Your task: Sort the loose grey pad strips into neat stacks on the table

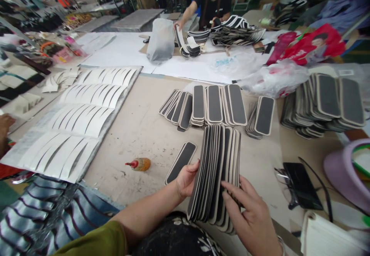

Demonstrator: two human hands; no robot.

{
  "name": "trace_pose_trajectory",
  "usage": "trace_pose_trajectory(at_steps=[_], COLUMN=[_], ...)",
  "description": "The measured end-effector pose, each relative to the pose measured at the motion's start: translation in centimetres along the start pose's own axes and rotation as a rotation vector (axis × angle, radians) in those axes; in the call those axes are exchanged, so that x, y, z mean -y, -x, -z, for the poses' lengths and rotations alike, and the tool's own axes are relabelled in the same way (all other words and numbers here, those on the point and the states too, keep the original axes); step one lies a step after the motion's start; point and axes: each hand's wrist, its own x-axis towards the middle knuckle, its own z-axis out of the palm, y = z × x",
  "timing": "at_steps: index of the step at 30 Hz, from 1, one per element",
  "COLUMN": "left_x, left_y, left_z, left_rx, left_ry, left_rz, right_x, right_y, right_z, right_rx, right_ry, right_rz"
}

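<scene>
A thick fanned stack of long, round-cornered strips (pixel 219 167), dark grey with beige edges, stands tilted near the table's front edge. My left hand (pixel 187 179) grips its left side, thumb uppermost, the other fingers largely hidden behind. At the right side, my right hand (pixel 250 213) has fingertips against the strips' faces and another finger along the outer edge. One single strip (pixel 181 162) lies flat just left of my left hand. Beyond the stack, piles of similar strips (pixel 214 103) rest on the brown tabletop (pixel 121 128).
A small red-tipped bottle (pixel 139 164) lies left of my hands. White slit sheets (pixel 83 119) cover the left side. More strip piles (pixel 328 98), a phone (pixel 302 184), glasses (pixel 285 177) and a purple visor (pixel 341 167) are at right. A masked person (pixel 214 5) handles curved pieces opposite.
</scene>
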Motion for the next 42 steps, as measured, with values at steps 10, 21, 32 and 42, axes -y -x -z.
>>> trace_pose_trajectory(at_steps=[10, 21, 32, 42], left_x=[0.1, 0.2, 0.2, 0.1], left_y=[-0.4, -0.7, -0.8, -0.6], left_z=[0.3, 0.9, 0.9, 0.9], left_rx=[0.064, 0.102, 0.091, 0.052], left_ry=[0.005, 0.033, 0.032, 0.024], left_rz=[-0.029, -0.013, -0.021, -0.036], right_x=[1.4, 1.5, 1.4, 1.0], right_y=[-1.2, -1.2, -1.4, -1.2], right_z=[-0.5, -0.2, -0.3, -0.5], right_rx=[-0.059, -0.017, 0.003, -0.028], right_ry=[0.08, 0.105, 0.099, 0.114], right_rz=[-0.034, -0.087, -0.101, -0.049])
